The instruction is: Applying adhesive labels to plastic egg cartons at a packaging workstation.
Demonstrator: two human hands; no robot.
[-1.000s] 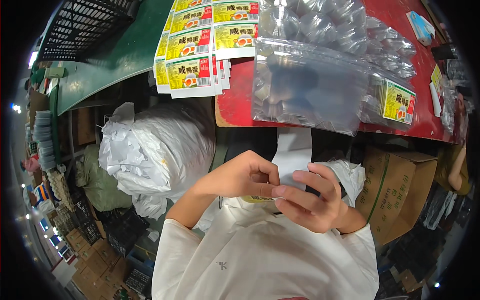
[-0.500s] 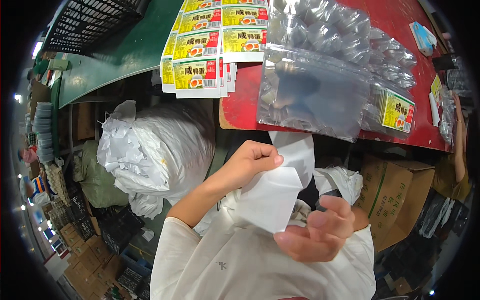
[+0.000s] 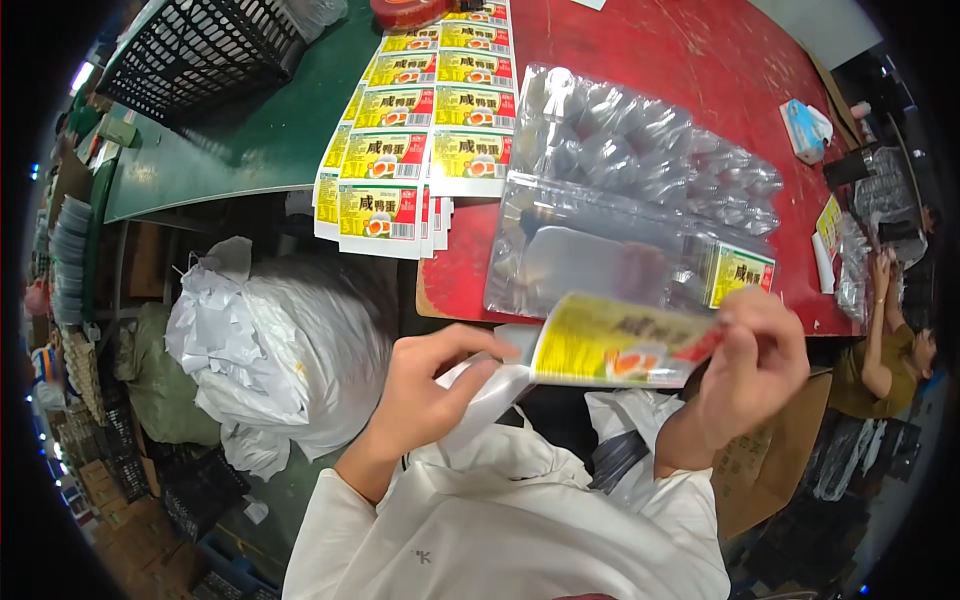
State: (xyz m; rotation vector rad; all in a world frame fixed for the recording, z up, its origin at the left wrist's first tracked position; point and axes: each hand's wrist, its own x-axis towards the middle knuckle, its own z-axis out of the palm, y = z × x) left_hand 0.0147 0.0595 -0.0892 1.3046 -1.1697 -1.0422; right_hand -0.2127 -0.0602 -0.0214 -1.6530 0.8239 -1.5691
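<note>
i see bright light up top, shine on the clear plastic trays (image 3: 640,150), blurry moving hands, bent edges, dark round corners.

Ahead of the left hand (image 3: 425,395) and right hand (image 3: 750,365), the near edge of the red counter (image 3: 700,60) is taken up by clear plastic trays (image 3: 620,215), with label sheets (image 3: 415,150) to their left. Open counter lies beyond the trays (toward the far right). Left of the hands, a bulging white sack (image 3: 270,350) blocks the way, apparently on the floor.
</note>
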